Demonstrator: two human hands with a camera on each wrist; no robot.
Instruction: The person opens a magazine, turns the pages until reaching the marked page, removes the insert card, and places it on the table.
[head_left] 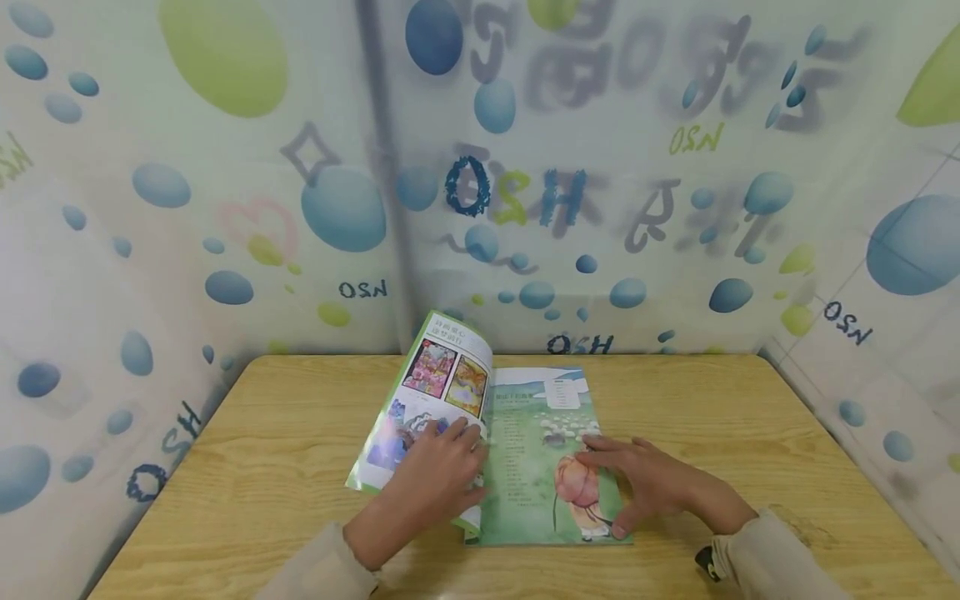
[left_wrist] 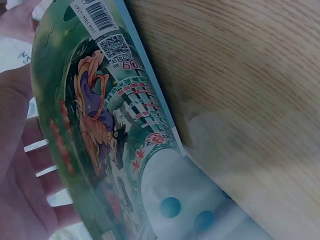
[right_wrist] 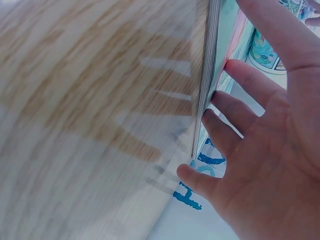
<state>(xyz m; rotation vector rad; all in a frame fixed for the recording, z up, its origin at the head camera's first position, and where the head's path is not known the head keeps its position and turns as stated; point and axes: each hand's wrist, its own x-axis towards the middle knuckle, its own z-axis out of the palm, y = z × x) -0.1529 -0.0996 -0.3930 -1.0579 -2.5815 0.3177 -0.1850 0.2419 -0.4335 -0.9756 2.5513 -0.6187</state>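
Observation:
An illustrated magazine (head_left: 521, 454) lies opened on the table, its right page green with a drawn figure and small print. The left part (head_left: 453, 337) stands raised and curved, tilted off the tabletop. My left hand (head_left: 442, 471) rests against that raised part near the spine. In the left wrist view, the outer cover (left_wrist: 107, 115) shows a barcode and painted figures, with my left fingers (left_wrist: 42, 157) partly hidden behind it. My right hand (head_left: 656, 479) touches the right page near its outer edge, fingers spread; the right wrist view shows fingertips at the page stack (right_wrist: 204, 75).
The wooden table (head_left: 277, 433) extends on both sides of the magazine. Behind and beside it hangs a pale curtain (head_left: 420, 275) printed with blue and green drops and lettering. A dark band or object (head_left: 707, 564) shows at the right sleeve cuff.

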